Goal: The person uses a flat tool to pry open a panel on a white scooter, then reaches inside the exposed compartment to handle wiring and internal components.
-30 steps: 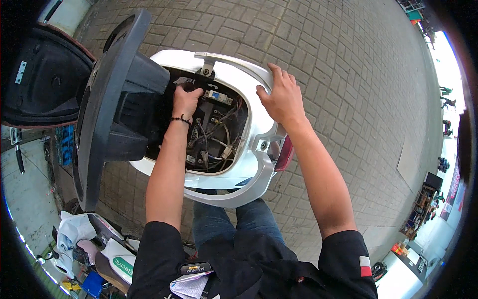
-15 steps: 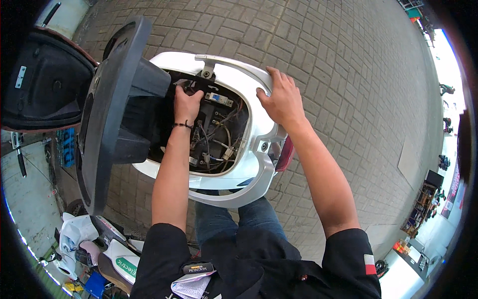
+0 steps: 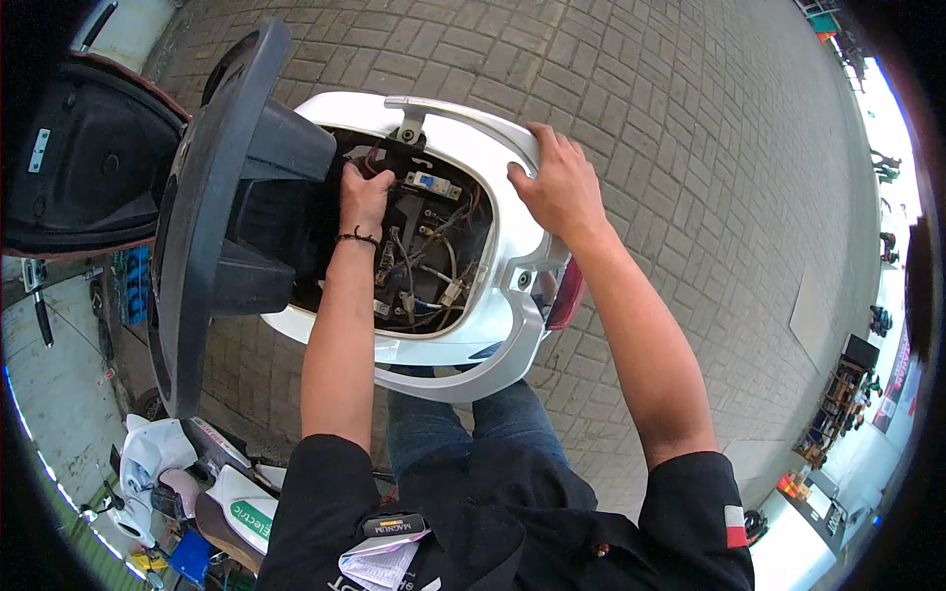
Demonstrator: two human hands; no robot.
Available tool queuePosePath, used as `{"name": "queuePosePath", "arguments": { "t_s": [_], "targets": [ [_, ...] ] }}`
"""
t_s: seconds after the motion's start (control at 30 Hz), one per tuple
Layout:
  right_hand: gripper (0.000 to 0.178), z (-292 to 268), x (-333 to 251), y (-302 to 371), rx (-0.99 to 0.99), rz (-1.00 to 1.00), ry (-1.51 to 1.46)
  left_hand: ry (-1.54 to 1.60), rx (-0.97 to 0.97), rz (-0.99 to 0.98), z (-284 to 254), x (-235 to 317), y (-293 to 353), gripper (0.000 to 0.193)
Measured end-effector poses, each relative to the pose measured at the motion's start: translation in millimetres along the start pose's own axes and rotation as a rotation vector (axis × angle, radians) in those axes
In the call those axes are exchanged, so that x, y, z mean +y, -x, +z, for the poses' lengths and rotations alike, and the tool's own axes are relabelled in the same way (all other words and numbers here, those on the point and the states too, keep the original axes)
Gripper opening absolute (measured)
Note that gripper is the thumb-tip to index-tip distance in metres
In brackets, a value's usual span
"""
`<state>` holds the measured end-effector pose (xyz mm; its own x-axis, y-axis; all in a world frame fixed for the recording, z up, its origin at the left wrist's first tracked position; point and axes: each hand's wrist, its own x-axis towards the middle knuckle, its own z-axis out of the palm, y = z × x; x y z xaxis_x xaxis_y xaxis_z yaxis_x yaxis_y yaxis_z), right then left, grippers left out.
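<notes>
A white scooter tail [image 3: 505,222] stands before me, with its compartment under the seat uncovered. My left hand [image 3: 365,204] reaches down into the far left part of this opening, close to dark red wires [image 3: 371,158]. Its thumb sticks out to the right; the other fingers are mostly hidden. Beside that hand is a circuit breaker [image 3: 432,185] with a blue switch. Loose cables and connectors [image 3: 448,293] lie deeper in the compartment. My right hand [image 3: 564,192] is wrapped over the silver grab rail [image 3: 473,111] at its far right bend, thumb on the inner side.
A large black plastic storage bin [image 3: 202,246] stands tilted up at the opening's left. Beyond it the raised seat [image 3: 84,158] shows its underside. White scooter parts [image 3: 241,502] fill the lower left. Brick paving [image 3: 690,246] surrounds the scooter; a white cabinet [image 3: 793,547] stands lower right.
My left hand has shifted slightly left and up in the view, uncovering more of the red wires. The right hand keeps its hold on the rail.
</notes>
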<state>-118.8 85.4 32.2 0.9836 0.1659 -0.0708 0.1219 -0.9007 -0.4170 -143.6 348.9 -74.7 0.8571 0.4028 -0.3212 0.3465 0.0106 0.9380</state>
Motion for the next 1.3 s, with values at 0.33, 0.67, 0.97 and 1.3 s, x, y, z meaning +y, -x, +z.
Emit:
{"name": "queuePosePath", "arguments": {
  "t_s": [0.33, 0.67, 0.97, 1.3],
  "targets": [
    [0.056, 1.6, 4.3, -0.3, 0.038, -0.025, 0.003, 0.319, 0.154, -0.144, 0.5, 8.2, 3.5, 0.015],
    [0.053, 2.2, 4.2, 2.8, 0.070, -0.020, 0.026, 0.226, 0.268, -0.124, 0.9, 6.0, 7.9, 0.024],
    [0.047, 2.7, 4.0, 3.8, 0.132, -0.028, -0.024, -0.603, 0.132, 0.362, 11.0, 17.0, 19.3, 0.044],
    [0.042, -0.7, -2.2, 7.6, 0.240, 0.013, -0.091, -0.808, -0.301, 0.992, -2.6, 51.5, 46.7, 0.024]
  ]
}}
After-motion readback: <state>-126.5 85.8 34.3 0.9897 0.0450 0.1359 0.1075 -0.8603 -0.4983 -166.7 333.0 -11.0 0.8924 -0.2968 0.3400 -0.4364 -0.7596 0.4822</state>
